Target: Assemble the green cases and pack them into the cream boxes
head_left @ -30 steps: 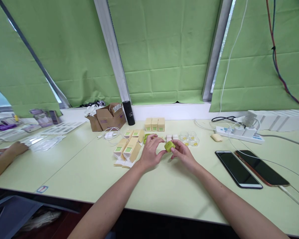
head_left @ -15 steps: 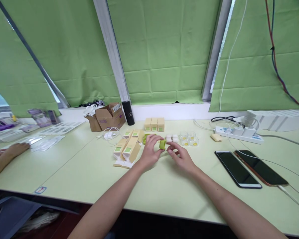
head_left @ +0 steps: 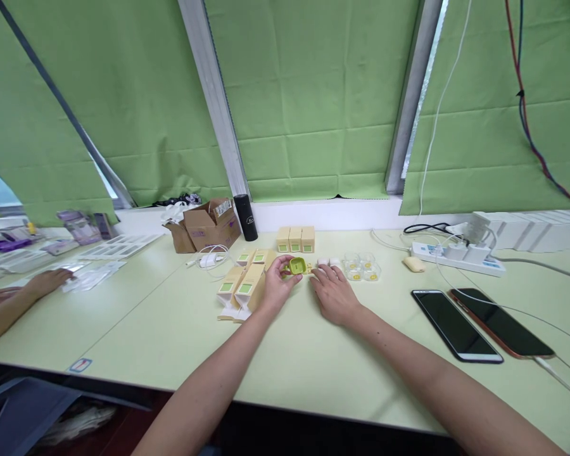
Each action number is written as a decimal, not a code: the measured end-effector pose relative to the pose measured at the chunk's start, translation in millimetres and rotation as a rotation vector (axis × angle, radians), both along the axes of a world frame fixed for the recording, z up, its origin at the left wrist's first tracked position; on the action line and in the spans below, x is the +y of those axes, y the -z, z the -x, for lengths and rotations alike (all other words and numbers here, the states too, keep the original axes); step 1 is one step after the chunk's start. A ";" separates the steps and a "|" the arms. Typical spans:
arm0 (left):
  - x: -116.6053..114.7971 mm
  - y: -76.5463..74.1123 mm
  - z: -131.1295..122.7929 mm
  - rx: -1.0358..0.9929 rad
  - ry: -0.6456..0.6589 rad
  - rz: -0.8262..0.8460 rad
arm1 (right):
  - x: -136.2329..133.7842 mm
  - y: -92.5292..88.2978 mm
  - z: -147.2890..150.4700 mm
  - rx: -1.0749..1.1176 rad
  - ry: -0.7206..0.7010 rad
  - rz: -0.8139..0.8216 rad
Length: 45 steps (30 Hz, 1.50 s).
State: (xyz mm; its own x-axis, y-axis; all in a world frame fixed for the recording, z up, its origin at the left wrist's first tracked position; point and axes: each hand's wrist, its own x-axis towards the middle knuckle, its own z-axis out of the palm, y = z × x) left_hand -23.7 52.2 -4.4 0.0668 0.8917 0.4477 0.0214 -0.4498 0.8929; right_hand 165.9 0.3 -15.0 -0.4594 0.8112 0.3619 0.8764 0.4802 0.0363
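In my left hand [head_left: 276, 288] is a small green square container [head_left: 297, 265], its hollow side turned toward me. The thumb lies along its lower edge and the fingers are behind it. My right hand [head_left: 335, 296] is palm down just to the right, fingers stretched forward and slightly apart at the small white blocks [head_left: 335, 261]. A small yellowish piece [head_left: 309, 268] shows between the container and the right fingertips; whether a finger touches it I cannot tell. Clear cups with yellow marks [head_left: 362, 266] stand right of the blocks.
Several cream cartons [head_left: 250, 278] lie left of my left hand, and more cartons [head_left: 295, 239] stand behind. Two phones [head_left: 456, 325] lie at right, near a power strip [head_left: 456, 256]. A cardboard box [head_left: 212, 227] and black bottle [head_left: 246, 217] stand at the back. Another person's hand [head_left: 50, 282] is far left.
The green container has moved slightly left and tilted so its hollow faces me. My right hand has turned palm down and reached forward to the white blocks.
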 end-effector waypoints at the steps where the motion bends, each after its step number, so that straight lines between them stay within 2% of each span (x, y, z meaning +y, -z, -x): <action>1: -0.5 -0.3 -0.2 0.000 -0.001 -0.006 | 4.1 -1.3 2.1 -0.014 0.006 0.000; 7: -3.5 -2.2 -0.2 0.016 -0.002 -0.031 | 23.4 -2.0 17.1 -0.013 0.091 0.055; 12: -5.7 -3.6 -0.1 0.022 0.031 -0.030 | 25.2 1.0 20.7 0.015 0.128 0.041; 15: -5.0 -2.6 -0.1 0.021 0.024 -0.047 | 17.4 -2.9 17.6 0.009 0.107 -0.043; 17: -4.2 -1.4 -0.4 0.028 0.018 -0.059 | 9.0 -7.2 14.6 -0.013 0.043 -0.089; 23: -5.5 -0.2 -5.5 0.034 0.023 -0.061 | -20.6 -7.9 9.8 -0.066 -0.088 -0.064; 27: -9.8 -3.3 -9.9 0.028 0.040 -0.062 | -34.5 0.7 11.0 -0.017 -0.083 -0.050; 32: -13.3 -4.9 -10.8 0.052 0.056 -0.061 | -36.9 5.9 8.4 0.097 -0.033 -0.036; 35: -13.3 -3.3 -10.0 0.059 0.051 -0.068 | -36.2 7.3 4.3 0.277 -0.106 -0.073; 38: -13.7 -1.5 -9.7 0.074 0.053 -0.085 | -36.6 5.2 0.5 0.629 -0.220 -0.042; 41: -14.7 -0.6 -10.4 0.094 0.040 -0.097 | -34.7 0.2 -3.4 1.004 -0.274 0.105; 45: -14.6 0.9 -12.1 0.120 0.047 -0.096 | -26.5 -2.9 -10.1 1.434 -0.188 0.355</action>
State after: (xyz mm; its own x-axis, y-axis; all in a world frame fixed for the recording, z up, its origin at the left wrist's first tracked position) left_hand -11.5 37.6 -5.4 0.1654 0.8400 0.5167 0.1025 -0.5357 0.8382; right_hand 176.0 -26.3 -12.1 0.0025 0.9224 0.3863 -0.0104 0.3863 -0.9223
